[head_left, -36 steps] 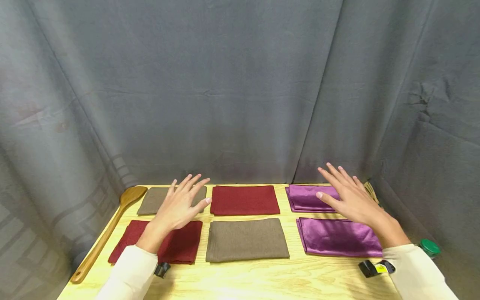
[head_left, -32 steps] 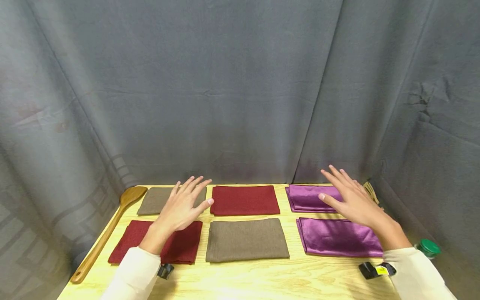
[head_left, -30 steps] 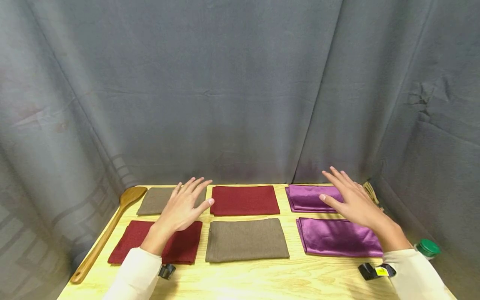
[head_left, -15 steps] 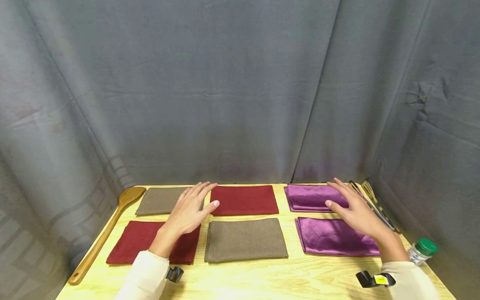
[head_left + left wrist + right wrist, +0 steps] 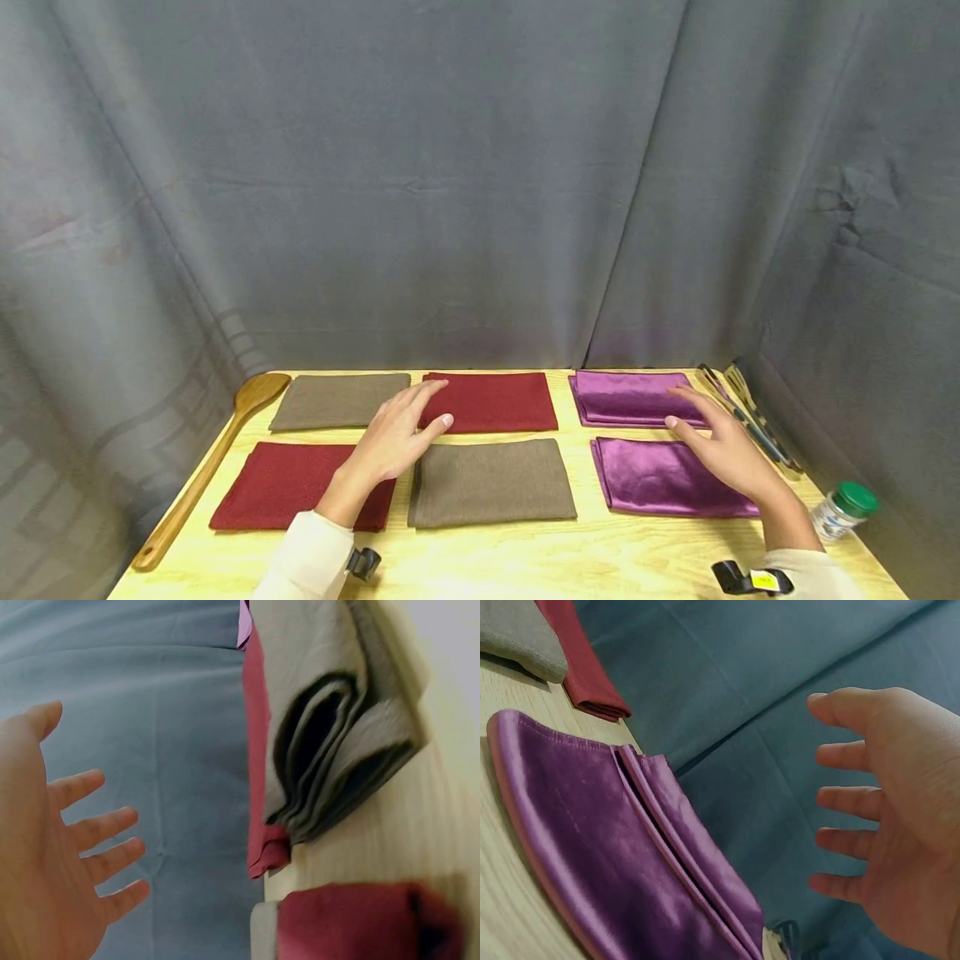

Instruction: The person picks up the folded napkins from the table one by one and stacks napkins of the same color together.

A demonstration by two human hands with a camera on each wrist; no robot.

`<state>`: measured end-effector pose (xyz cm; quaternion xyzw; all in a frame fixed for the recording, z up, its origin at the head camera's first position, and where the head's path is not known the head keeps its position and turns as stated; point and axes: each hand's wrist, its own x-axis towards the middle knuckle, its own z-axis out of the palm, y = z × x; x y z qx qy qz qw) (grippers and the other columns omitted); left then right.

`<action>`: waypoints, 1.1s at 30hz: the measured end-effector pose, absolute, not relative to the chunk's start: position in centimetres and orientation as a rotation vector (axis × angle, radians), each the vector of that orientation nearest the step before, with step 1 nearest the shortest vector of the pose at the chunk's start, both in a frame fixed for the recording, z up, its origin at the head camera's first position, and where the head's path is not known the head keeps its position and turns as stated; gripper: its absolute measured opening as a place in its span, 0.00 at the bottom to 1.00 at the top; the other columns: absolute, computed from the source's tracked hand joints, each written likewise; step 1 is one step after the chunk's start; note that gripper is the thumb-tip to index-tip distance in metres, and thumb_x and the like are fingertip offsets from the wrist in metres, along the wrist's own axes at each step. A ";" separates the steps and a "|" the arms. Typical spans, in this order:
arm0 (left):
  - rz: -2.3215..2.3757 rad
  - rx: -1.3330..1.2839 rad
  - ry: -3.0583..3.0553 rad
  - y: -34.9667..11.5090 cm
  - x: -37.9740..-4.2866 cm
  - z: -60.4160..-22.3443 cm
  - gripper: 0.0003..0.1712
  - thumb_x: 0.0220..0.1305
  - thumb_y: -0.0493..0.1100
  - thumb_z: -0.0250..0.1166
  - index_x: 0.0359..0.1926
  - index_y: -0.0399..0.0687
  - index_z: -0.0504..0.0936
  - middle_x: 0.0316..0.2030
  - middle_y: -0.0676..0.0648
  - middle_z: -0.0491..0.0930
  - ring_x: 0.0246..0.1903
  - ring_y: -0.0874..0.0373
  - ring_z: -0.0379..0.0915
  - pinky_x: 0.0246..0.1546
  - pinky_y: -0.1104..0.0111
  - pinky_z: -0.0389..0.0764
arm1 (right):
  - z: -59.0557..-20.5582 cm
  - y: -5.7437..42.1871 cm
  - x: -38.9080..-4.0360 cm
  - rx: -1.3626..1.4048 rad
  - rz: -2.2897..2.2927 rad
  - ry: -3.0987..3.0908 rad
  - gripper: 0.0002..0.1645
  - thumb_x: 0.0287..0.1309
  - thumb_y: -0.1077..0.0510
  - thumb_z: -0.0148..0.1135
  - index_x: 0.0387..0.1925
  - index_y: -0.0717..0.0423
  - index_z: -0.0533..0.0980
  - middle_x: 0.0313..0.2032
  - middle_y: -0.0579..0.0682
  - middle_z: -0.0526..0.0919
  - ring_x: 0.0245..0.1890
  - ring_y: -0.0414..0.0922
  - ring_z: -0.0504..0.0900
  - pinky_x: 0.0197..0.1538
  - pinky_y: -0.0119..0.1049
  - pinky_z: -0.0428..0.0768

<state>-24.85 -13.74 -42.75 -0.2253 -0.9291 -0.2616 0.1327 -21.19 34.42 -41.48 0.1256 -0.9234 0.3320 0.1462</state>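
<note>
My left hand (image 5: pixel 393 433) hovers with spread fingers over the gap between the front red folded cloth (image 5: pixel 292 479) and the front grey-brown folded cloth (image 5: pixel 495 483). Behind them lie a second grey-brown cloth (image 5: pixel 330 400) and a second red cloth (image 5: pixel 502 402). On the right, my right hand (image 5: pixel 723 446), fingers apart, is held above the front purple satin cloth (image 5: pixel 660 483); its fingertips overlap the back purple cloth (image 5: pixel 622 396) in the head view. Both wrist views show the palms bare, raised off the cloths.
A long wooden spoon (image 5: pixel 202 479) lies along the table's left edge. At the right edge are several long utensils (image 5: pixel 750 417) and a green-lidded jar (image 5: pixel 843 510). Grey curtains (image 5: pixel 450 183) stand behind and on both sides of the wooden table (image 5: pixel 480 567).
Both hands have come lower and nearer to me, the left one also shifting right. The right-hand utensils and the jar show more fully. The cloths lie as before.
</note>
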 end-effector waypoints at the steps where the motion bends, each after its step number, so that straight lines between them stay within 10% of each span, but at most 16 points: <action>1: -0.774 -0.657 -2.697 -13.5 -24.9 -42.9 0.36 0.73 0.62 0.59 0.75 0.55 0.69 0.73 0.45 0.71 0.72 0.41 0.67 0.69 0.39 0.67 | -41.7 34.6 -21.2 0.343 0.947 -2.658 0.31 0.73 0.50 0.61 0.72 0.57 0.69 0.70 0.66 0.71 0.69 0.34 0.67 0.61 0.25 0.67; 8: -0.862 -0.685 -2.717 -11.7 -24.8 -43.8 0.35 0.73 0.64 0.58 0.75 0.57 0.68 0.73 0.48 0.70 0.73 0.47 0.66 0.69 0.41 0.68 | -42.8 35.8 -20.9 0.257 0.948 -2.698 0.31 0.73 0.49 0.61 0.71 0.55 0.70 0.69 0.66 0.74 0.62 0.30 0.72 0.56 0.35 0.76; 16: -0.941 -0.729 -2.718 -9.4 -24.4 -44.8 0.32 0.73 0.60 0.59 0.73 0.59 0.70 0.71 0.50 0.72 0.71 0.46 0.69 0.68 0.42 0.69 | -43.7 36.7 -20.3 0.159 0.984 -2.759 0.32 0.73 0.48 0.59 0.71 0.58 0.69 0.69 0.71 0.71 0.63 0.69 0.75 0.55 0.46 0.74; 23: -0.981 -0.785 -2.738 -7.3 -24.0 -45.8 0.32 0.74 0.61 0.57 0.74 0.59 0.68 0.72 0.50 0.72 0.72 0.47 0.67 0.70 0.44 0.69 | -44.2 37.7 -20.1 0.114 1.013 -2.748 0.30 0.73 0.49 0.60 0.70 0.59 0.71 0.66 0.72 0.75 0.49 0.27 0.77 0.44 0.19 0.70; 29: -1.092 -0.834 -2.737 -5.2 -23.9 -46.0 0.31 0.76 0.60 0.56 0.74 0.59 0.68 0.73 0.49 0.70 0.74 0.47 0.64 0.72 0.44 0.67 | -44.4 38.4 -19.7 0.048 1.086 -2.791 0.34 0.77 0.46 0.53 0.73 0.62 0.65 0.69 0.74 0.70 0.65 0.69 0.70 0.49 0.31 0.70; 33: -1.183 -0.847 -2.727 -4.0 -23.8 -46.3 0.31 0.76 0.59 0.56 0.75 0.59 0.67 0.73 0.49 0.69 0.74 0.48 0.63 0.72 0.45 0.67 | -44.6 38.7 -19.8 0.044 1.071 -2.774 0.33 0.78 0.45 0.53 0.73 0.61 0.67 0.68 0.73 0.71 0.66 0.69 0.70 0.51 0.32 0.70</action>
